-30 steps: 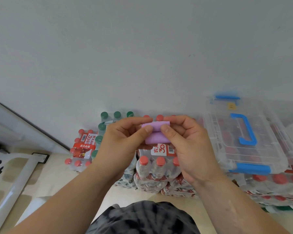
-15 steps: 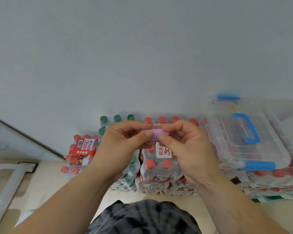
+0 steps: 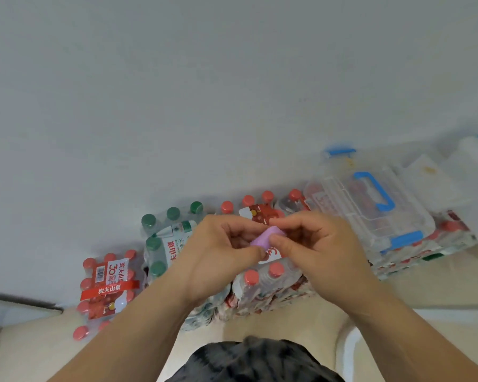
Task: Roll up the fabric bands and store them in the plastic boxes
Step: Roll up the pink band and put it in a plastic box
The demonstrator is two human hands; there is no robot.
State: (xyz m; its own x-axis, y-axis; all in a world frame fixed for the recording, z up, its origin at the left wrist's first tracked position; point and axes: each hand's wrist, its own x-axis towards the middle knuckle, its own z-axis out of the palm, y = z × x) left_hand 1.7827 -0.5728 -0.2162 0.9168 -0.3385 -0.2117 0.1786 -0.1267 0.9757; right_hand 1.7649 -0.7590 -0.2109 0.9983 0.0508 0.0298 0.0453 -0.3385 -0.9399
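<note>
A small roll of purple fabric band [image 3: 265, 238] is pinched between both hands, held in the air over the bottle packs. My left hand [image 3: 218, 252] grips its left end with thumb and fingers. My right hand [image 3: 312, 244] holds the right end, thumb on the front of the roll. Most of the band is hidden by my fingers. A clear plastic box [image 3: 370, 210] with a blue handle and blue latches sits shut to the right, on top of bottle packs. More clear boxes [image 3: 469, 166] stand at the far right.
Shrink-wrapped packs of red-capped water bottles [image 3: 108, 285] and green-capped bottles [image 3: 163, 232] line the base of a plain white wall. Beige floor lies below. My dark patterned clothing [image 3: 254, 362] fills the bottom centre.
The purple band has gone from a wider folded piece to a tight small roll between my fingertips. The view has tilted, so the boxes sit further right.
</note>
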